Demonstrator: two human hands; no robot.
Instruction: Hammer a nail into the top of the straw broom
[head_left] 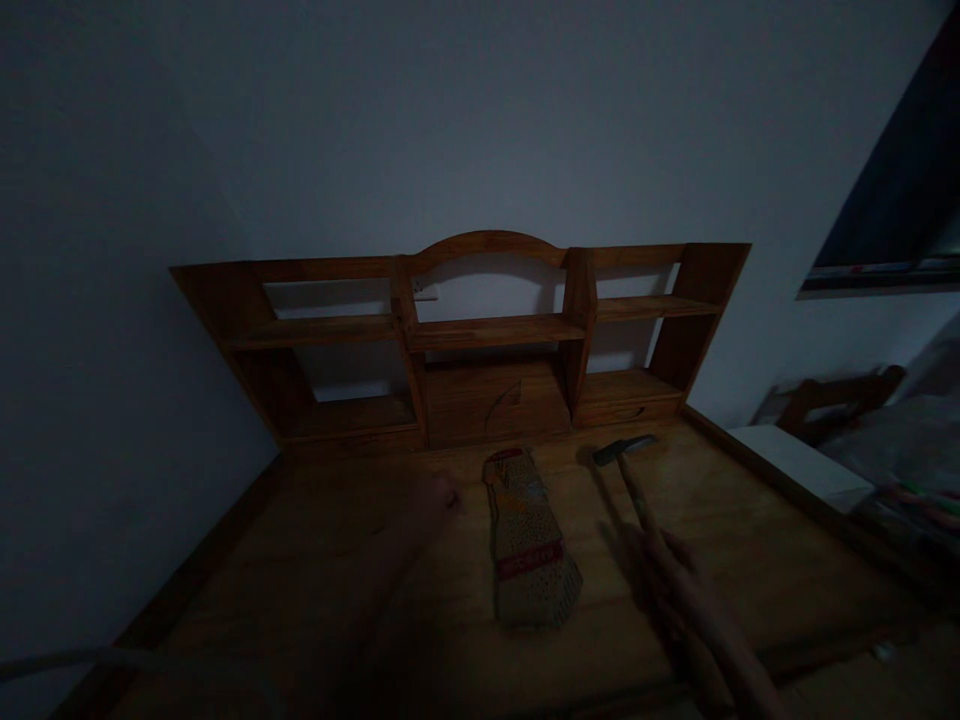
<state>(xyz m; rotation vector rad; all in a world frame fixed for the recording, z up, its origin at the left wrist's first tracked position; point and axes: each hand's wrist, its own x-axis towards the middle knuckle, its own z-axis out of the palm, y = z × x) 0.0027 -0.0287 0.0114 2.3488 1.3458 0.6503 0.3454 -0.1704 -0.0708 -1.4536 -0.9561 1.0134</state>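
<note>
The scene is dim. My right hand [667, 570] is closed round the wooden handle of a hammer [628, 465], whose metal head points up and left above the wooden desk [315, 560]. A patterned paper packet [527, 540] with a red band lies flat on the desk between my hands. My left hand [435, 497] rests on the desk just left of the packet's top, fingers curled; what it holds, if anything, is too dark to see.
A wooden hutch [480, 340] with bare shelves and a small centre drawer stands at the back of the desk against the wall. To the right are a white slab [799, 465], a chair back [840, 395] and clutter. A pale cord [112, 660] crosses the lower left.
</note>
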